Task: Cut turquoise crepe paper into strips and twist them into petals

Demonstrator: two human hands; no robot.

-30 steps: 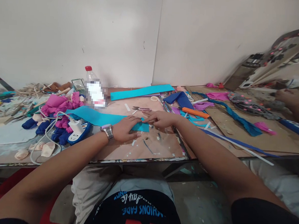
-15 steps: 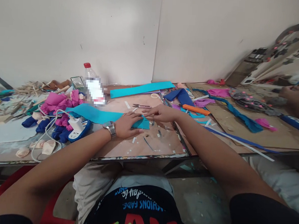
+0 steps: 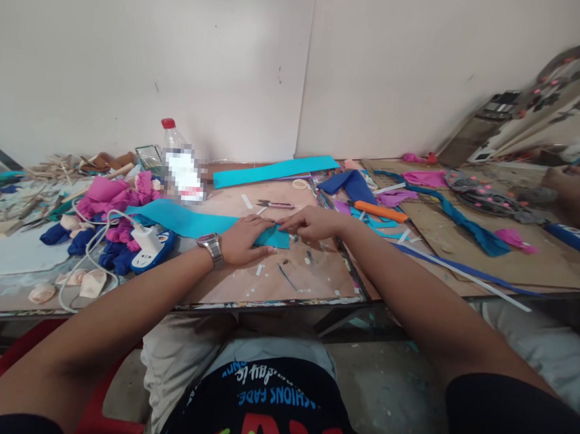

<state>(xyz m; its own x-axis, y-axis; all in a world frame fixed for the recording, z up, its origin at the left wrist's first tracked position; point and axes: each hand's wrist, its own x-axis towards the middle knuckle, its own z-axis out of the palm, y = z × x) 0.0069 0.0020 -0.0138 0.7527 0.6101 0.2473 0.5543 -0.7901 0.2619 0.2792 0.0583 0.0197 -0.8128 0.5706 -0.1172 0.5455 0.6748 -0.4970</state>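
the left hand (image 3: 243,241) lies palm down, pressing the turquoise strip (image 3: 186,221) flat near the worktop's (image 3: 231,285) front edge, clenching nothing; the right hand (image 3: 314,223) rests its extended index finger on the strip's right end, other fingers curled; the snips (image 3: 275,205) lie just beyond; a second turquoise strip (image 3: 273,171) lies along the back edge
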